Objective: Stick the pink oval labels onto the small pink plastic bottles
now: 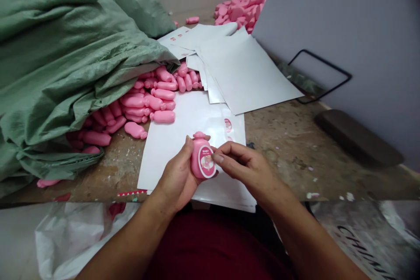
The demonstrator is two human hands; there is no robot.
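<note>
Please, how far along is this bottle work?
Done: the held pink bottle has its round label on. In hand: the left hand grips it, right hand's fingers touch its front. Left: many unlabelled bottles beside the green woven sack, plus white label sheets.

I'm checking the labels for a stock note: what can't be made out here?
Head view:
Small print on the pink bottle: too small to read past "BABY".
The bottle's back: hidden by the left hand and right hand.
Rest of the pile of pink bottles: hidden by the green woven sack.
</note>
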